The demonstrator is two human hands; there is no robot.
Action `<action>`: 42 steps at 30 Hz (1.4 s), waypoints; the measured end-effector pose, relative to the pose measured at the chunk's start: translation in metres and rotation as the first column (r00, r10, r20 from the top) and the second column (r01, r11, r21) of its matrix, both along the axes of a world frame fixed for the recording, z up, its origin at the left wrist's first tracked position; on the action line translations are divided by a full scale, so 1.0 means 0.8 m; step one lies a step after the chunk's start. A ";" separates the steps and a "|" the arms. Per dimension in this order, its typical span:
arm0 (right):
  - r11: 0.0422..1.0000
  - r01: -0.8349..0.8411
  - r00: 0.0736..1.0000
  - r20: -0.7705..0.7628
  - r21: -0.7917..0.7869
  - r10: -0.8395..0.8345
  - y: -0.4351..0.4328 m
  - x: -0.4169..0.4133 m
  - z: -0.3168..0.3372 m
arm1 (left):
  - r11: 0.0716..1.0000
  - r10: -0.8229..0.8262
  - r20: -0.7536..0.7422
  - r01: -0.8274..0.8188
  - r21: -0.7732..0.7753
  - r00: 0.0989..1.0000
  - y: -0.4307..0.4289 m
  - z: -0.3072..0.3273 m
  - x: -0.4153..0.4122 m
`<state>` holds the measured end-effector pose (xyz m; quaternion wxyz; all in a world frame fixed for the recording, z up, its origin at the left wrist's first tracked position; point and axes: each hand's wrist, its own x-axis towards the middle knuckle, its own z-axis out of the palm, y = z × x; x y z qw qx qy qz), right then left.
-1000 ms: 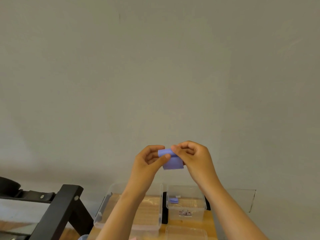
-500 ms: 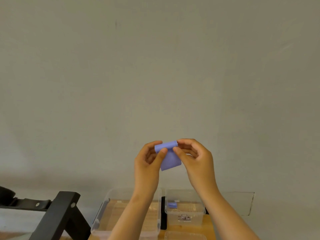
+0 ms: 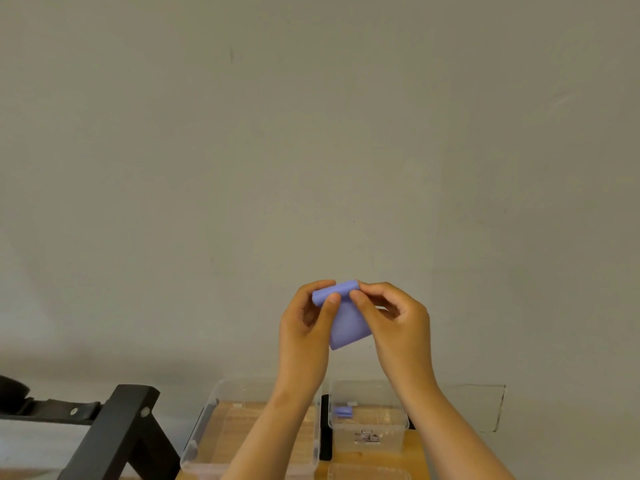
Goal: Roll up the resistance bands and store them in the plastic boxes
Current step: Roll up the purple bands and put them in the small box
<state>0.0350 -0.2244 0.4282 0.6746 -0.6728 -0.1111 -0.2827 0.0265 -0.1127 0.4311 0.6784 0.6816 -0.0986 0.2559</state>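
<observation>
Left hand (image 3: 304,336) and right hand (image 3: 394,327) are raised in front of a plain wall (image 3: 311,150), each closed in a thumb-and-finger pinch on one purple resistance band (image 3: 346,323). The band's top edge is rolled between the fingertips; the unrolled part hangs below. Beneath the hands, two clear plastic boxes stand on the wooden counter (image 3: 412,455): a large box (image 3: 204,431) and, beside it, a small box (image 3: 367,431) containing a rolled purple band (image 3: 343,411). A black frame (image 3: 117,431) stands at left.
</observation>
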 end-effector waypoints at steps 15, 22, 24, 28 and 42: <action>0.998 -0.040 0.998 -0.047 0.056 0.042 0.001 -0.001 0.010 | 0.993 -0.023 0.066 0.016 0.116 0.998 0.002 0.001 0.000; 0.998 -0.036 0.998 -0.040 0.050 0.038 0.001 0.001 0.012 | 0.990 -0.036 0.015 0.033 0.139 0.999 -0.002 0.000 0.001; 0.998 -0.046 0.998 -0.046 0.049 0.048 0.000 0.002 0.013 | 0.988 -0.053 0.004 0.052 0.146 0.999 -0.003 0.001 -0.001; 0.995 -0.082 0.993 -0.083 0.063 0.087 -0.002 0.005 0.012 | 0.983 -0.099 -0.030 0.102 0.153 0.995 -0.004 0.004 -0.003; 0.993 -0.072 0.993 -0.087 0.090 0.080 -0.004 0.009 0.010 | 0.969 -0.143 -0.117 0.163 0.185 0.983 0.004 0.008 0.002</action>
